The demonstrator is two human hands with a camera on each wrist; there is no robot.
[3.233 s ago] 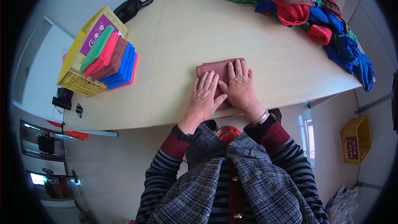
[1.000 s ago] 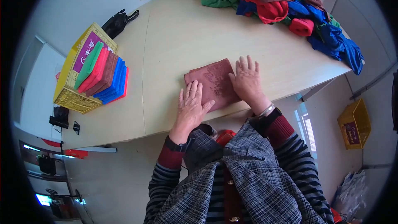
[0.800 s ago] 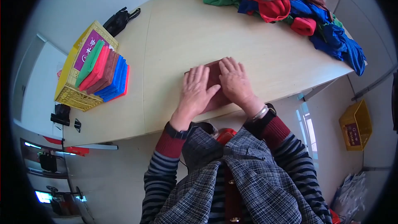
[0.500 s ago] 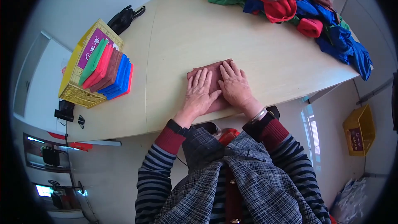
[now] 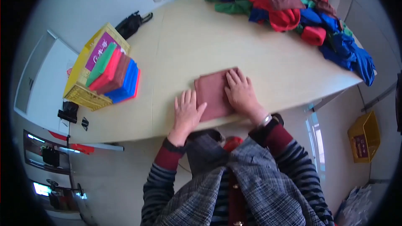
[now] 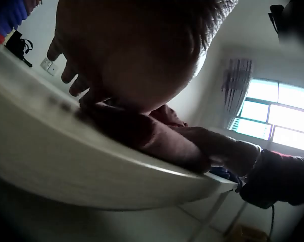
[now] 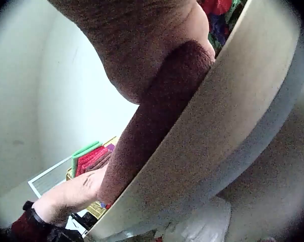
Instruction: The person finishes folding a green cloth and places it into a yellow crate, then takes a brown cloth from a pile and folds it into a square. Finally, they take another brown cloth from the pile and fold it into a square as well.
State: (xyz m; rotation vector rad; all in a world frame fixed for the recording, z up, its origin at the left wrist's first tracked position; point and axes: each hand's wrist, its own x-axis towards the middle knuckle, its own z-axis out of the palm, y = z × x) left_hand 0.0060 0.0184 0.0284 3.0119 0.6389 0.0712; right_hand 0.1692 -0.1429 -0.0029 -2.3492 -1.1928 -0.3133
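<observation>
A folded brown towel lies flat near the front edge of the table, a thick rounded fold showing in the right wrist view. Fingers extended, my left hand is along the towel's left edge, its thumb reaching toward the lower left corner. On the opposite side my right hand rests over the towel's right edge with its fingers pointing away from me. In the left wrist view the left hand is dark and close to the camera, covering part of the towel.
A stack of folded towels, green, red, brown and blue, leans by a yellow basket at left. Behind it is a black bag. A heap of loose cloths fills the far right. Another yellow basket is on the floor.
Both hands lay on top of the towel, briefly parted and came back over it. Now the left hand has slid left to the towel's edge and the right hand slightly right, baring the middle.
</observation>
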